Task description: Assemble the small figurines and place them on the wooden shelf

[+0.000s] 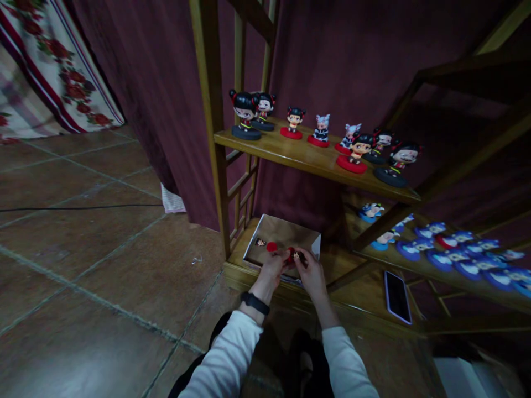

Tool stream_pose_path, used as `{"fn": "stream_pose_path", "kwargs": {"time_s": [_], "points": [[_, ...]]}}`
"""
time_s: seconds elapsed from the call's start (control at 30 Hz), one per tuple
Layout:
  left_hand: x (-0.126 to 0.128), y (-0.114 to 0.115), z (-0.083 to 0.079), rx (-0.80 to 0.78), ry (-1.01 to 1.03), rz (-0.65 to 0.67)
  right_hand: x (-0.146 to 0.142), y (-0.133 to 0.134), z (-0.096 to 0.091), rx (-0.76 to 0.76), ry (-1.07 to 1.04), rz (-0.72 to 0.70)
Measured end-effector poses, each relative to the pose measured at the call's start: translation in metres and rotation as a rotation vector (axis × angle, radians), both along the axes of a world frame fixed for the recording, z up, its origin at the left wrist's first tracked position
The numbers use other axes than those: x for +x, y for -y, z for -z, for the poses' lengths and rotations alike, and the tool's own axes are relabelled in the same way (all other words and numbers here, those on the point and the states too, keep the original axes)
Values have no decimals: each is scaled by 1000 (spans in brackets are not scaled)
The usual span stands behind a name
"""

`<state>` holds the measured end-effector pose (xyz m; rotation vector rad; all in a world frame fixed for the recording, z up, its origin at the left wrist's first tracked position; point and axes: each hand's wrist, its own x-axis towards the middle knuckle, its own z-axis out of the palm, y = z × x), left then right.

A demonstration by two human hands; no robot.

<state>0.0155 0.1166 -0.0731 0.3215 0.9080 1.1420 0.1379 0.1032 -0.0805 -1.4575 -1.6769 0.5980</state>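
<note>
Over an open cardboard box (286, 228) on the bottom shelf, my two hands are close together. My left hand (274, 265) is closed on a small red round base (290, 254). Pinched in the fingers of my right hand (310, 270) is a small black-haired figurine (297, 256), held against the red base; whether the two are joined I cannot tell. Inside the box, left of my hands, lie another small figurine (260, 242) and a loose red disc (271, 246).
Several figurines on red or dark bases, such as a black-haired one (244, 113), stand on the upper shelf (286, 152). Blue-based figurines (450, 260) line the right shelf. A phone (397, 297) lies on the bottom shelf. A wooden post (209, 127) rises at the left.
</note>
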Motion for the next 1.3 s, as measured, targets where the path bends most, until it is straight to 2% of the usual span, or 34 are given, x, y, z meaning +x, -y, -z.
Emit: {"fn": "stream_pose_path", "kwargs": {"time_s": [0.23,0.63,0.77,0.97,1.13,1.3], "points": [[3,0,3,-33,-8,-17,0,2,0,70,59,-34],[2,0,3,-48,-69,-16,0,1,0,74,205,-87],[3,1,5,-27,-47,7,2,2,-3,57,175,-121],[2,-1,13,-50,-11,-9,3,-6,11,-49,-70,-92],[-1,-3,15,-84,-18,-28,-3,-14,27,-105,-321,37],[0,-3,15,-54,-34,-14,-7,-13,26,-314,-717,-7]]}}
